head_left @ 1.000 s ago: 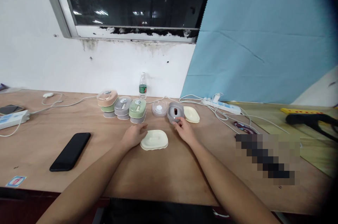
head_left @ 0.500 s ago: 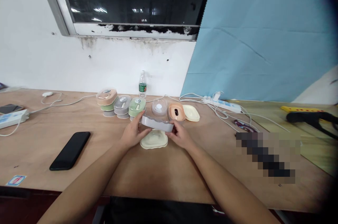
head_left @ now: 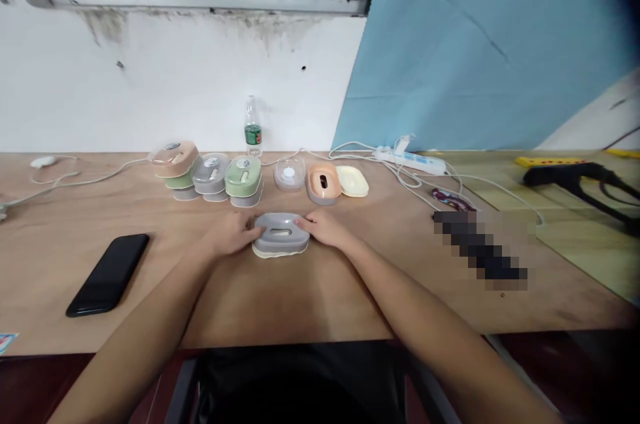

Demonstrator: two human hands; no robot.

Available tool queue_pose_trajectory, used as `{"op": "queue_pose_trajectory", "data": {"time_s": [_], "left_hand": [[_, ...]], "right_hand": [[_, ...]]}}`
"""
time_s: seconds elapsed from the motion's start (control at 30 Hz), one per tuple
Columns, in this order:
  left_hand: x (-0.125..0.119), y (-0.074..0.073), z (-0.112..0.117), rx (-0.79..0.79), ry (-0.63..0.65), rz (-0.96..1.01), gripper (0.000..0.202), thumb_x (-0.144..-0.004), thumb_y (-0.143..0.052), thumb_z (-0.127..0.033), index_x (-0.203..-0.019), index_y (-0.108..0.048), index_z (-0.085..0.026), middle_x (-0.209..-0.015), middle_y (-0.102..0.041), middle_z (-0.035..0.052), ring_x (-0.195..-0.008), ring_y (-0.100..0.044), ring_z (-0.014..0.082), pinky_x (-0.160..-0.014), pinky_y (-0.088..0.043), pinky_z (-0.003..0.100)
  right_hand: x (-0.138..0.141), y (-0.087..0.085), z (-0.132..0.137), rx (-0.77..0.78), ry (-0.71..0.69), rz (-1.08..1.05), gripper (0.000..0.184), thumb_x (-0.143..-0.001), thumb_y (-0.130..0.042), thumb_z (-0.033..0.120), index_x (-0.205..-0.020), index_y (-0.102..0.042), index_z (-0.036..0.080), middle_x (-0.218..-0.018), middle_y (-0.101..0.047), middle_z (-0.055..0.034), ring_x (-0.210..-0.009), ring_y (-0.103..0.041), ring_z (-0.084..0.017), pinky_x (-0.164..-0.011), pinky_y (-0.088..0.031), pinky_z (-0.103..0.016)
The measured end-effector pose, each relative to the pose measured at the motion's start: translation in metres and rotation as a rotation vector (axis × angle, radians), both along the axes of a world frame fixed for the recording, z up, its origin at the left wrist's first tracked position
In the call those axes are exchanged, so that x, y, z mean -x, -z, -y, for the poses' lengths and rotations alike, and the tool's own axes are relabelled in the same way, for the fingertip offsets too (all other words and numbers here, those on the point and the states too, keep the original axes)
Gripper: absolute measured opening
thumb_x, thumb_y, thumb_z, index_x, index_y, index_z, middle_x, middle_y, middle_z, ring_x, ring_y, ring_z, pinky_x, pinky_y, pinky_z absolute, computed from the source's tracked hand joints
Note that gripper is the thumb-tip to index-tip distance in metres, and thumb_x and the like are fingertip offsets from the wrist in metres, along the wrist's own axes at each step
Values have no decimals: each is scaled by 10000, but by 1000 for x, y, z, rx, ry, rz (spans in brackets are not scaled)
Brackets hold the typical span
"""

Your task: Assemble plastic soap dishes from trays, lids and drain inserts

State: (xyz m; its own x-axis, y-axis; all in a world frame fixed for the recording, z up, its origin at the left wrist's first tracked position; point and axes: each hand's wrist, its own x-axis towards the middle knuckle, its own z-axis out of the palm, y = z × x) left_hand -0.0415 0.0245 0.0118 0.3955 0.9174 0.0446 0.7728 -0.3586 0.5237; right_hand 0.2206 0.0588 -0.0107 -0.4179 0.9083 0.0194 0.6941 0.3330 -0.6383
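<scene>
A grey plastic box shell (head_left: 287, 245) with an oval slot in its dished top rests over a cream base (head_left: 273, 255), whose rim shows below the front edge. My left hand (head_left: 230, 235) grips the shell's left end, thumb on the top edge. From the right end my right hand (head_left: 326, 229) grips it too, its thumb over the rim. The far fingers of both hands are partly hidden. Behind them stand an orange slotted shell (head_left: 317, 177) on a grey part, a cream base (head_left: 354, 182) and a clear round-cornered lid (head_left: 295, 180).
Stacked lidded boxes in orange (head_left: 176, 159), grey (head_left: 210, 175) and green (head_left: 243, 177) stand at the back left, near a plastic bottle (head_left: 253, 135). A black phone (head_left: 107, 275) lies left of my arms. Cables and a power strip (head_left: 415, 161) run along the back right.
The grey shell has come down from above the cream base and now sits level over it, both hands still on it. My view has tilted downward.
</scene>
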Motion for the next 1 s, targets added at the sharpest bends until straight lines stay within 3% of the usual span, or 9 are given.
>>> {"op": "queue_pose_trajectory", "data": {"time_s": [0.17,0.33,0.47,0.6,0.7,0.8,0.9,1.0], "left_hand": [[3,14,-7,89,-39,-23,397,-799,-531,-529,-983,-639,-194,-734,-645,17,-641,-580,177,-538,-393,267],[0,21,-5,53,-97,16,403,-826,-487,-511,-1039,-621,-197,-845,-685,47,-733,-623,210,-612,-449,295],[-6,17,-2,8,-123,6,397,-863,-444,-435,-1151,-600,-212,-1011,-697,73,-896,-641,235,-717,-472,308],[-7,11,2,-27,-142,-47,392,-878,-434,-429,-1181,-586,-232,-1037,-697,66,-929,-645,247,-736,-466,313],[-7,9,4,-30,-133,-49,384,-882,-434,-436,-1165,-592,-230,-1001,-703,59,-897,-651,243,-722,-466,309],[-7,9,4,-46,-112,-47,371,-882,-439,-434,-1141,-598,-222,-1003,-704,61,-886,-650,241,-727,-468,311],[-8,9,3,-61,-116,-58,367,-879,-443,-428,-1145,-595,-227,-1005,-703,62,-903,-648,246,-747,-469,316],[-8,10,3,-53,-123,-58,366,-879,-442,-431,-1143,-597,-231,-992,-705,61,-916,-647,250,-755,-471,320]], "right_hand": [[5,-2,3,-33,47,29,493,-838,-510,506,-488,-375,187,-480,-267,62,-475,-271,-77,-495,-167,-250],[10,-18,0,-286,165,-20,329,-793,-626,449,-606,-552,189,-571,-542,20,-548,-452,-110,-528,-274,-240],[22,-32,-27,-369,184,-81,247,-860,-556,418,-858,-655,191,-865,-688,-40,-792,-599,-169,-692,-409,-263],[34,-35,-55,-372,103,29,366,-877,-536,310,-1217,-560,176,-1243,-611,-116,-1112,-563,-242,-874,-417,-326],[38,-33,-65,-298,81,142,446,-847,-570,259,-1282,-508,184,-1185,-644,-112,-1063,-595,-261,-826,-433,-331],[37,-29,-70,-319,102,158,465,-803,-618,242,-1256,-526,197,-1123,-669,-88,-1004,-615,-249,-791,-437,-314],[37,-25,-72,-336,93,210,410,-803,-615,248,-1207,-572,189,-1145,-661,-105,-1013,-607,-251,-785,-432,-311],[36,-24,-74,-323,93,224,319,-819,-550,168,-1128,-623,202,-1038,-696,-83,-946,-618,-231,-757,-428,-304]]}}
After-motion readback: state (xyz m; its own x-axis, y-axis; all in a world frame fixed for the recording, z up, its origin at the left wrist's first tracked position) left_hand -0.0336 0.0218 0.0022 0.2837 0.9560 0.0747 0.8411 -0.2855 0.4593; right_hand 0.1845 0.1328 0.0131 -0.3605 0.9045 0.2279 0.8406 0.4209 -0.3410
